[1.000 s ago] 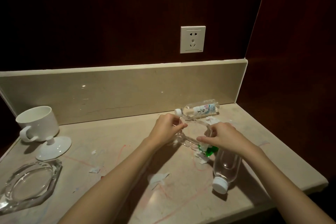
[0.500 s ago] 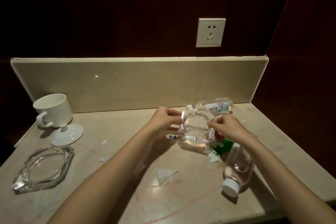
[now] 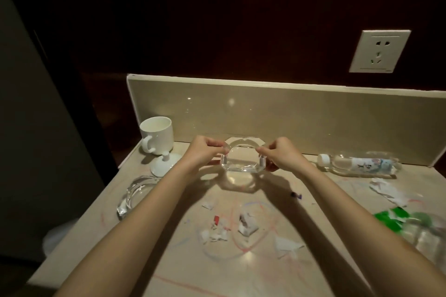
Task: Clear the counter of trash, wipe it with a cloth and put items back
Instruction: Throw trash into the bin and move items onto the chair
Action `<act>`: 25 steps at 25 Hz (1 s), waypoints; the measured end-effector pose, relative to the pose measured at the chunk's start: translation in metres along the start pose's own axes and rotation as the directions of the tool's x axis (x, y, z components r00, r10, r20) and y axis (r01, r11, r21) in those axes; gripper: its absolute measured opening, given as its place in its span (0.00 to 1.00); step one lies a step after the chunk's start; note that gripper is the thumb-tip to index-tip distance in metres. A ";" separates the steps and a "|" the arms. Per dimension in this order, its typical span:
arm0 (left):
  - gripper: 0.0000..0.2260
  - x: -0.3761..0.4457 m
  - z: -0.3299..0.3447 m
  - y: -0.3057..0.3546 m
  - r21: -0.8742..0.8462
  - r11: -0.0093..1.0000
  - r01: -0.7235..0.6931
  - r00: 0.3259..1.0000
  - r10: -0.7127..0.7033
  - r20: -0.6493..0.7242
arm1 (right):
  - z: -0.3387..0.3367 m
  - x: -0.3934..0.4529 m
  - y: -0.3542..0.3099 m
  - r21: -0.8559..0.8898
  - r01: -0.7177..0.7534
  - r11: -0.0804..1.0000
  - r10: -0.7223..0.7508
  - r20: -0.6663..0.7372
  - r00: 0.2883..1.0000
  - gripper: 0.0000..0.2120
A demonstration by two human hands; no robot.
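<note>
A clear glass ashtray (image 3: 242, 159) hangs just above the beige counter (image 3: 241, 279), near the backsplash. My left hand (image 3: 202, 153) pinches its left rim and my right hand (image 3: 281, 155) pinches its right rim. A second glass ashtray (image 3: 135, 194) lies on the counter at the left, partly behind my left forearm. Torn paper scraps (image 3: 245, 224) and small bits of trash lie scattered over the middle of the counter, which carries red and blue scribble marks.
A white mug (image 3: 158, 135) and its white lid (image 3: 165, 164) stand at the back left corner. An empty plastic bottle (image 3: 357, 164) lies at the back right; another bottle with a green label (image 3: 420, 229) lies at the right edge. A wall socket (image 3: 379, 52) sits above the backsplash.
Both hands have carried the glass ashtray leftward and toward the backsplash, away from the bottles. The view has swung left, so the mug and second ashtray now lie closer to my hands.
</note>
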State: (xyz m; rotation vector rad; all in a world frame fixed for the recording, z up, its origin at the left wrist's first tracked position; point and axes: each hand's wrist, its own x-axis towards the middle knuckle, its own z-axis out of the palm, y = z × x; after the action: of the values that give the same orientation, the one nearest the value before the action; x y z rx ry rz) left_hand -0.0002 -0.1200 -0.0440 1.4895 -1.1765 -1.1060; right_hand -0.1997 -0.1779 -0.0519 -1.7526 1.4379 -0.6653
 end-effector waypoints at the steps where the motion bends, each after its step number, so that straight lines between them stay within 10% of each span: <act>1: 0.05 0.003 -0.012 -0.005 0.007 1.000 0.014 0.999 -0.014 -0.037 | 0.017 0.009 -0.004 -0.002 0.004 1.000 -0.004 0.007 1.000 0.20; 11: 0.05 0.037 -0.059 -0.042 0.045 0.990 0.131 0.977 -0.121 -0.174 | 0.099 0.053 -0.015 -0.153 -0.036 0.987 0.036 -0.008 0.999 0.16; 25: 0.02 0.044 -0.053 -0.036 0.463 0.886 -0.013 0.988 0.084 -0.132 | 0.090 0.050 -0.013 -0.180 -0.029 0.983 0.031 0.009 0.999 0.09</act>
State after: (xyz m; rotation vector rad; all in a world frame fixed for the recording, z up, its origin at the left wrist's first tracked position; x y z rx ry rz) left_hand 0.0640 -0.1525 -0.0741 1.8547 -1.4270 -0.6878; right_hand -0.1103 -0.2049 -0.0969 -1.8649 1.5533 -0.5219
